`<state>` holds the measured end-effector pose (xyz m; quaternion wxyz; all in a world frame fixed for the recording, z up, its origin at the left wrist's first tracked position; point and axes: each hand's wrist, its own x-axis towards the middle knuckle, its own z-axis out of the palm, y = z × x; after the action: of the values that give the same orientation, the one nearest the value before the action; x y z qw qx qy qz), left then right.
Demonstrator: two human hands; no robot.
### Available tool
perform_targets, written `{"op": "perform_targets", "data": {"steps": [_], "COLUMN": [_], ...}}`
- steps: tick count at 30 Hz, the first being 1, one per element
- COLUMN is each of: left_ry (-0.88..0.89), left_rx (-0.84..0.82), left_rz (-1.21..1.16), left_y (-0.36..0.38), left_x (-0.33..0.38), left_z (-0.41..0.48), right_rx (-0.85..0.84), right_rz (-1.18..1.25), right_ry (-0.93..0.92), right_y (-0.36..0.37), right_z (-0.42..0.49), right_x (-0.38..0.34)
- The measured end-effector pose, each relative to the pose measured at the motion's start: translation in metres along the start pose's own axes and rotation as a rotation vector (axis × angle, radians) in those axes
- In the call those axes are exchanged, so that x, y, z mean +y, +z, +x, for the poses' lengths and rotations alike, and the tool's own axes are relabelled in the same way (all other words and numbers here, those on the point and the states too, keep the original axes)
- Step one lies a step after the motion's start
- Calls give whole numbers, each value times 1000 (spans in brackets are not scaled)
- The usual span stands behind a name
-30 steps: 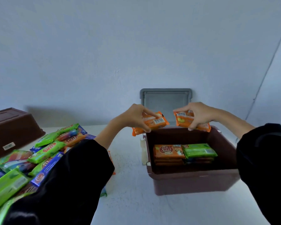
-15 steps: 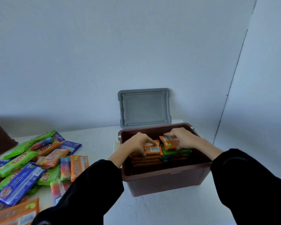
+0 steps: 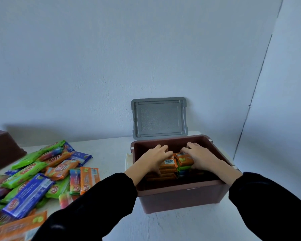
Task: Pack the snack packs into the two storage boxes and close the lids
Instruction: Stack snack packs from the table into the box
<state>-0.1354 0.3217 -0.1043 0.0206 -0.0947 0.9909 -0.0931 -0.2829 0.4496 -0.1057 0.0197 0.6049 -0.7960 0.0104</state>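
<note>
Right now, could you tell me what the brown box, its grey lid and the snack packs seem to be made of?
Brown box: likely moulded plastic, matte; smooth walls, rounded rim. Grey lid: plastic too, it seems; raised ribs, textured panel. Snack packs: probably glossy printed film; they catch light and show crimped ends.

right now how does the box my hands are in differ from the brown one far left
The near box stands upright, mouth open; the left box seems upside down, flaring toward the table. The near box holds stacked snack packs, gripped by the left hand and right hand; no hand is near the left box. The near box shows whole, a grey lid propped behind; the frame cuts the left box. Both are brown plastic.
</note>
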Motion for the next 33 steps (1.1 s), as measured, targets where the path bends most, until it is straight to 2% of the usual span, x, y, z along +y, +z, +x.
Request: {"op": "perform_targets", "data": {"steps": [6, 13, 16, 18, 22, 25, 29, 33], "left_ry": [-36, -50, -73, -115, -225, -338, -540, -768], "left_rx": [30, -5, -39, 49, 283, 364, 357, 346], "left_rz": [-64, -117, -382, -560, -645, -633, -612, -592], "left_y": [2, 2, -9, -22, -42, -43, -27, 1], "left_x": [-3, -3, -11, -25, -69, -104, -145, -171], "left_z": [1, 2, -8, -22, -64, -105, -170, -231], "right_rx": [60, -25, -61, -9, 83, 128, 134, 34], "right_rz": [88, 88, 223, 347, 464, 474, 505, 533], "right_ry": [35, 55, 79, 95, 64, -9, -133, -189], "right_y": [2, 3, -6, -17, -46, -64, -75, -64], "right_z": [0, 3, 1, 1, 16, 38, 71, 100], "right_x": [4, 3, -1, -11, -54, -100, -174, -244]}}
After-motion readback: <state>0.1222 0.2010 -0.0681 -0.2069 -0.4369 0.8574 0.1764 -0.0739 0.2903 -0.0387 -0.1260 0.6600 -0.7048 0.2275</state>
